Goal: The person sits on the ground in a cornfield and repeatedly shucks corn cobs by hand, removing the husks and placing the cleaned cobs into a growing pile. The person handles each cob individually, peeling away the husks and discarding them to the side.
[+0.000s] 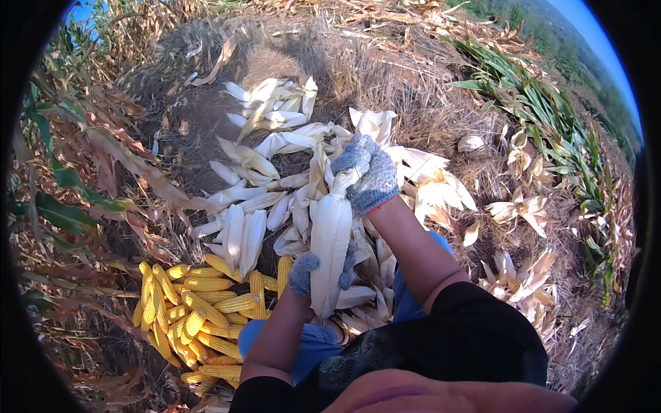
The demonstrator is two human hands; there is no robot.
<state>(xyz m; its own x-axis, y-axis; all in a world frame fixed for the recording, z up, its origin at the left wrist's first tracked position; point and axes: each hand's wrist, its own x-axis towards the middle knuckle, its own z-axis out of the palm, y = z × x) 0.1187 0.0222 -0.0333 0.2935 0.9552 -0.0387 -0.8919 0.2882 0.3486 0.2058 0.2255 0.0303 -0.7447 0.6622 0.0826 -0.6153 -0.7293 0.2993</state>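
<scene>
An ear of corn (330,248) in its pale husk stands lengthwise in front of me, its narrow end pointing away. My left hand (303,274), in a grey knit glove, is wrapped round its lower part; fingers show on both sides. At the upper end, my right hand (372,175), gloved the same way, is closed on the husk by the narrow tip, where some husk leaves spread apart. No yellow kernels show on this ear. Beyond and left of my hands lies a loose pile of unhusked corn ears (244,234).
Bare yellow corn cobs (200,313) are heaped at the lower left, beside my left forearm. Stripped husks (441,193) lie to the right, with more husks (520,286) nearer me. Dry stalks (89,151) line the left side; cut green stalks (551,131) lie at the right.
</scene>
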